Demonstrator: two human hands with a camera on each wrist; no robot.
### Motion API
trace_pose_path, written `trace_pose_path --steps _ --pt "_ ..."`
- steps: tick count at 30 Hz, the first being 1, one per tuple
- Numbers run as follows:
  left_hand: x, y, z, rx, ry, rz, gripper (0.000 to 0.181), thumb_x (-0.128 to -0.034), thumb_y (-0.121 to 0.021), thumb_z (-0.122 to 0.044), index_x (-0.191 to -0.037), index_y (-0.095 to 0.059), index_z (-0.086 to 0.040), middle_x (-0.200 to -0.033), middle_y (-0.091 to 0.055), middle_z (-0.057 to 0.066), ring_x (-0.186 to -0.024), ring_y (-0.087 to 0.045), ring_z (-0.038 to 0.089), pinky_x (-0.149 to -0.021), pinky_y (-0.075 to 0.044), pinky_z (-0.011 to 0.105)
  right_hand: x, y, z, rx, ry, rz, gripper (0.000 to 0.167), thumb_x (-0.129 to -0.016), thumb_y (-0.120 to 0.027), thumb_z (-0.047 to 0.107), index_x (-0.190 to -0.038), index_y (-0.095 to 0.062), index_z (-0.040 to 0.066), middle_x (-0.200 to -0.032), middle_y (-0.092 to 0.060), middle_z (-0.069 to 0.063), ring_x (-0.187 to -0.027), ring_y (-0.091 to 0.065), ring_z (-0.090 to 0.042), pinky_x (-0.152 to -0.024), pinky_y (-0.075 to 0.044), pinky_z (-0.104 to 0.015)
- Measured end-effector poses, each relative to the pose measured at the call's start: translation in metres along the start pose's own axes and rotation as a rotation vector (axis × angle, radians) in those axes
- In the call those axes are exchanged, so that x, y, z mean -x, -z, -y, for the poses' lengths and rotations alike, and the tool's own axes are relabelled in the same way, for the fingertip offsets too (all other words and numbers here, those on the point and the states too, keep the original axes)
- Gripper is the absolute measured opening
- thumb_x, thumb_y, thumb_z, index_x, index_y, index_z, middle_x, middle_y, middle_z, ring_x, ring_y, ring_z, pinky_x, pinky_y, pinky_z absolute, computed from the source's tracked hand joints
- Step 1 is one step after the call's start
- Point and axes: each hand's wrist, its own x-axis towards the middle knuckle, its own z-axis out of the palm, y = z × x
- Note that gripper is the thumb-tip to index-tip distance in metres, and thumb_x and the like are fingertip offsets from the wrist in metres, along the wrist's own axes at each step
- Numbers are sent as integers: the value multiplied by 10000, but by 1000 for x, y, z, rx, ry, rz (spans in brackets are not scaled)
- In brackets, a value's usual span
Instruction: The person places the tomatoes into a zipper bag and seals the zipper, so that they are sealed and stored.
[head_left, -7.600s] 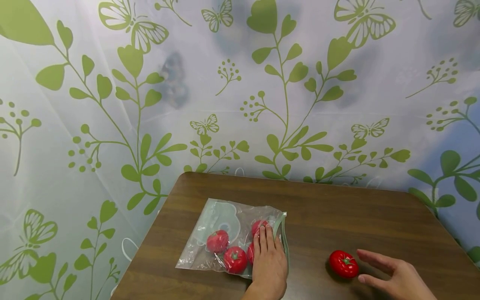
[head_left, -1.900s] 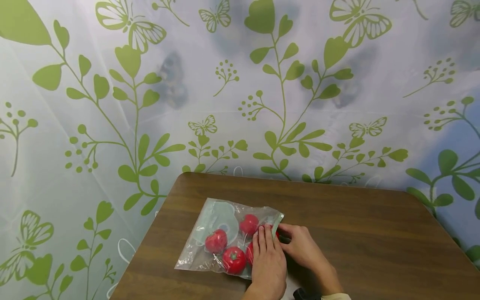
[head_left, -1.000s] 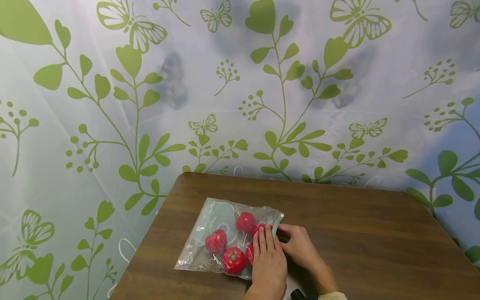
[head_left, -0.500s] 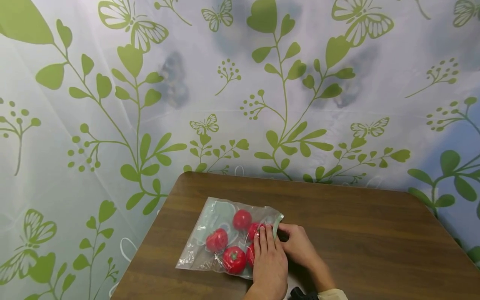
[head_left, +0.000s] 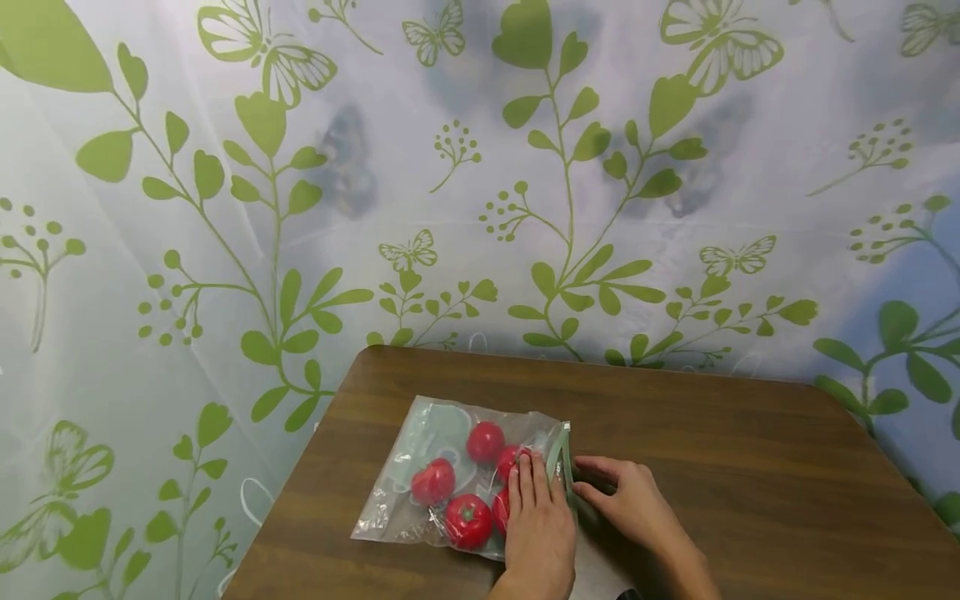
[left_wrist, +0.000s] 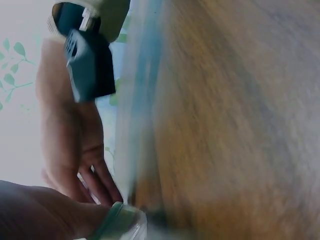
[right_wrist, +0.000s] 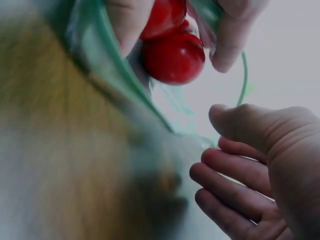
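A clear plastic zip bag (head_left: 397,500) with a pale green edge lies flat on the table, its mouth towards the right. Inside it are several red tomatoes (head_left: 468,521), one partly under the left hand. My left hand (head_left: 540,529) rests over the mouth end, fingers straight across the upper film. In the right wrist view its thumb (right_wrist: 131,22) is inside the green rim and a finger lies by the opposite side, holding the mouth apart. Just right of the mouth is my right hand (head_left: 626,504), fingers extended and nothing in it; the right wrist view shows it facing the opening.
The brown wooden table (head_left: 765,475) reaches back to a patterned curtain (head_left: 465,167) with green leaves and butterflies. A dark wrist mount (left_wrist: 90,65) sits on the right arm. White cord loops (head_left: 255,500) hang beyond the table's left edge.
The loose tomato on the right of the table has gone into the bag, and one tomato shifted left inside. My right hand has since drawn back out of the mouth, rightwards. The left hand stayed put.
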Motion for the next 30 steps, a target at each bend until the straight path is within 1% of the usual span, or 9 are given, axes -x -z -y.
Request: trace_pose_path --steps 4,6,9,13,16,19,23,27,30 --pt "2 3 0 25 -32 -31 886 -930 -812 -563 -1657 -486 -178 -1797 -301 158 -1667 -288 410 -1339 -310 528 15 7 -2 23 -30 -12 401 -979 -848 300 -1334 -784 125 -1320 -798 -57 -1200 -782 -262 -999 -632 -466" --pt "2 7 1 32 -52 -50 891 -959 -743 -635 -1671 -459 -183 -1800 -302 144 -1662 -294 425 -1334 -322 530 21 9 -1 25 -25 -15 408 -990 -835 307 -1349 -775 123 -1333 -792 -78 -1206 -780 -283 -1000 -629 -479" --pt "0 15 8 77 -83 -76 869 -994 -690 -642 -1676 -442 -164 -1786 -342 137 -1647 -327 436 -1328 -334 538 30 13 2 53 -13 -39 411 -994 -829 315 -1354 -773 125 -1319 -798 -76 -1198 -783 -294 -993 -631 -489" --pt "-6 33 26 155 -149 -138 873 -1007 -711 -592 -1657 -435 -78 -1726 -440 169 -1597 -430 416 -1293 -397 524 46 19 6 92 -45 -71 418 -991 -830 345 -1356 -776 148 -1300 -808 -32 -1184 -789 -269 -974 -643 -464" --pt "-14 50 44 238 -193 -186 878 -995 -772 -516 -1629 -438 -7 -1644 -537 183 -1517 -540 370 -1232 -479 486 59 25 10 80 -109 -38 462 -991 -820 408 -1379 -764 164 -1336 -795 -24 -1203 -780 -265 -973 -643 -443" --pt "-24 67 62 330 -213 -188 854 -972 -829 -434 -1602 -478 23 -1566 -619 180 -1420 -635 329 -1163 -544 459 73 26 17 60 -171 -7 506 -963 -842 448 -1379 -764 171 -1346 -791 -17 -1188 -781 -240 -954 -646 -377" --pt "-38 87 85 358 -240 -154 764 -966 -849 -360 -1557 -552 21 -1515 -670 181 -1359 -691 321 -1114 -580 455 90 17 32 -102 -285 4 570 -897 -913 392 -1373 -763 117 -1335 -794 -73 -1139 -803 -228 -896 -651 -288" --pt "-54 101 101 354 -279 -156 637 -968 -855 -304 -1477 -636 9 -1416 -733 179 -1264 -741 341 -1045 -621 467 100 2 45 -351 -478 23 732 -842 -956 403 -1422 -714 28 -1350 -772 -176 -1173 -795 -310 -897 -668 -359" --pt "-67 106 108 338 -300 -155 559 -980 -845 -307 -1434 -685 -23 -1328 -780 148 -1167 -777 337 -970 -649 469 104 -9 49 -549 -572 70 810 -853 -958 359 -1457 -641 -78 -1353 -751 -249 -1194 -782 -358 -921 -666 -415"
